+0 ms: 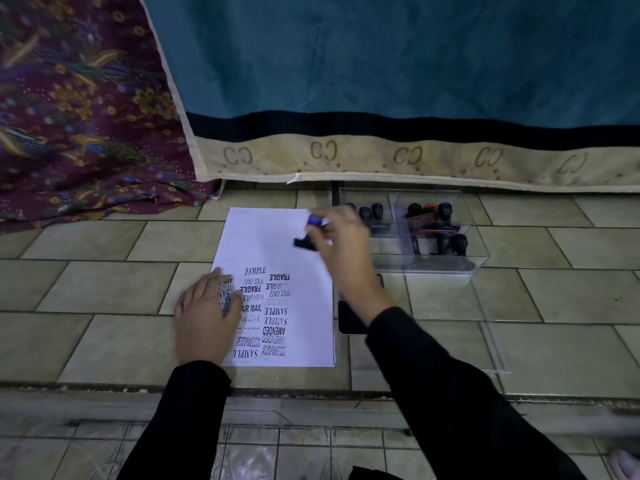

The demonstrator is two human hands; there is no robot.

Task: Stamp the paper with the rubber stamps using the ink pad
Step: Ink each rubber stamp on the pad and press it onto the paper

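Observation:
A white sheet of paper (266, 237) lies on the tiled floor, its lower half covered with black stamped words such as SAMPLE, FRAGILE and EXPRESS. My left hand (204, 317) rests flat on the sheet's lower left part. My right hand (341, 244) grips a rubber stamp (310, 233) with a blue top and black base, held tilted above the blank upper right of the sheet. The black ink pad (349, 318) lies right of the paper, mostly hidden under my right forearm.
A clear plastic box (446, 268) with several more stamps stands right of the paper's top. Its clear lid (495, 348) lies on the tiles in front of it. A hanging teal cloth (381, 64) and patterned fabric (79, 109) close off the far side.

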